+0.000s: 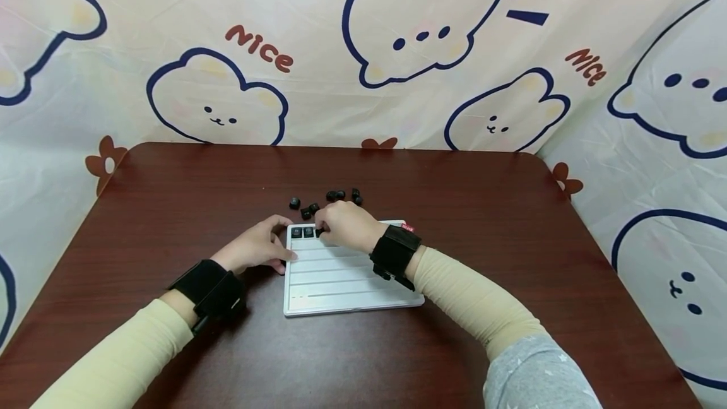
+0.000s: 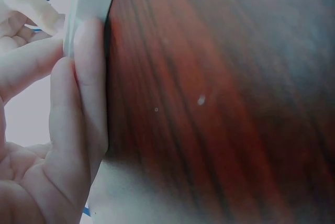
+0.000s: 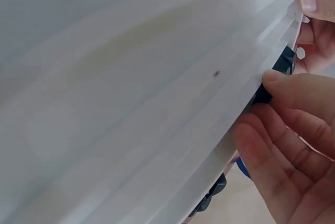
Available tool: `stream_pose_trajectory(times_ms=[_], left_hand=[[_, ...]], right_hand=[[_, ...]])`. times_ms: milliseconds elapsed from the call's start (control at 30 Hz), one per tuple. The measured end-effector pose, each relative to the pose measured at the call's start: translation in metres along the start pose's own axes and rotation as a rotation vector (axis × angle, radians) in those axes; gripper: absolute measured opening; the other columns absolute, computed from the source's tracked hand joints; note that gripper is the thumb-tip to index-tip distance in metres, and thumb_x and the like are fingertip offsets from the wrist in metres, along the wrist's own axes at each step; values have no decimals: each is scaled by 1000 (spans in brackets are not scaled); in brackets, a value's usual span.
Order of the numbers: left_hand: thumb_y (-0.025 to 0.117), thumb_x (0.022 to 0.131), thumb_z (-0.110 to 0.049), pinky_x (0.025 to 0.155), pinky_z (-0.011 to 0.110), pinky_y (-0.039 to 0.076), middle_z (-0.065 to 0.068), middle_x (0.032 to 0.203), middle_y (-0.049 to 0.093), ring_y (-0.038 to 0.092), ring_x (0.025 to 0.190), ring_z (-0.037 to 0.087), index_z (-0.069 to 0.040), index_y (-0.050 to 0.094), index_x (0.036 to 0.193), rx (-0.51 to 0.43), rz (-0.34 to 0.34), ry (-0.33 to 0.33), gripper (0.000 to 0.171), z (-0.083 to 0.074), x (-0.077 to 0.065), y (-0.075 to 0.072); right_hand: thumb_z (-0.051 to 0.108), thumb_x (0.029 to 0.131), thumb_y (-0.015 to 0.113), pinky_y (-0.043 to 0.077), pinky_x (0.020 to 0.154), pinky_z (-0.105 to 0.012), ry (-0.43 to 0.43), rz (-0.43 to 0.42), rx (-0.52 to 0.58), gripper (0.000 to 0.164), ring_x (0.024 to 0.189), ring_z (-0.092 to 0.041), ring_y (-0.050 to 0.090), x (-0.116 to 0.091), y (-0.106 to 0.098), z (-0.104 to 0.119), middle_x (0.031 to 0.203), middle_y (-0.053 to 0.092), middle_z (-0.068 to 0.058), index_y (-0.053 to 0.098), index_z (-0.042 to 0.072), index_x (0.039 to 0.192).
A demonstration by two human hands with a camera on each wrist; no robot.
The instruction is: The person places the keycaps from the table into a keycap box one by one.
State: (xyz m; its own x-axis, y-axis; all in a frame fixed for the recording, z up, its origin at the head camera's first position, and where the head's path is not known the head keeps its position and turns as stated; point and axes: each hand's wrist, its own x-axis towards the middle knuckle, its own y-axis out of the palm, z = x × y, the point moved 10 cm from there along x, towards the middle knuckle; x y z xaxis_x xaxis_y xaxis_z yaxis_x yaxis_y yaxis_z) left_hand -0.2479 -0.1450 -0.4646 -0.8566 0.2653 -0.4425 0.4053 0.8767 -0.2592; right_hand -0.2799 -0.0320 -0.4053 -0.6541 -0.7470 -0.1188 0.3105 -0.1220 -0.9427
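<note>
A white rectangular tray [image 1: 346, 289] with ridged rows lies flat on the table. My left hand [image 1: 255, 248] holds its left edge, thumb on the rim and fingers along the side wall [image 2: 89, 4]. In the top row, at the left end, sit two black keycaps [image 1: 302, 232]. Just right of them, my right hand [image 1: 349, 226] pinches another black keycap [image 3: 263, 94] between thumb and fingers at that same row; its fingers partly cover it. Several loose black keycaps [image 1: 307, 213] lie behind the tray, close to the right hand.
The dark red-brown wooden table [image 1: 199, 207] extends around the tray. A small red tag [image 1: 407, 227] shows at the tray's top right corner. Behind and beside the table hangs a pale cloth [image 1: 318, 106] printed with cartoon faces.
</note>
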Motion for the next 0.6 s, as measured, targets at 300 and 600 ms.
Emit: stream_pose_trajectory(times_ms=[300, 600], left_hand=[[74, 90, 5, 59, 28, 59, 16, 81, 60, 64, 57, 18, 4, 35, 148, 4, 4, 11, 69, 0, 1, 0], [73, 91, 6, 59, 28, 59, 16, 82, 60, 64, 58, 18, 4, 34, 148, -3, 10, 17, 69, -1, 0, 0]], right_hand=[[13, 96, 74, 50, 68, -27, 48, 14, 3, 16, 70, -12, 56, 1, 2, 1, 85, 66, -2, 73, 7, 111], [8, 96, 73, 51, 70, -26, 47, -1, 25, 15, 71, -11, 59, 4, 3, 1, 94, 72, -7, 73, 5, 111]])
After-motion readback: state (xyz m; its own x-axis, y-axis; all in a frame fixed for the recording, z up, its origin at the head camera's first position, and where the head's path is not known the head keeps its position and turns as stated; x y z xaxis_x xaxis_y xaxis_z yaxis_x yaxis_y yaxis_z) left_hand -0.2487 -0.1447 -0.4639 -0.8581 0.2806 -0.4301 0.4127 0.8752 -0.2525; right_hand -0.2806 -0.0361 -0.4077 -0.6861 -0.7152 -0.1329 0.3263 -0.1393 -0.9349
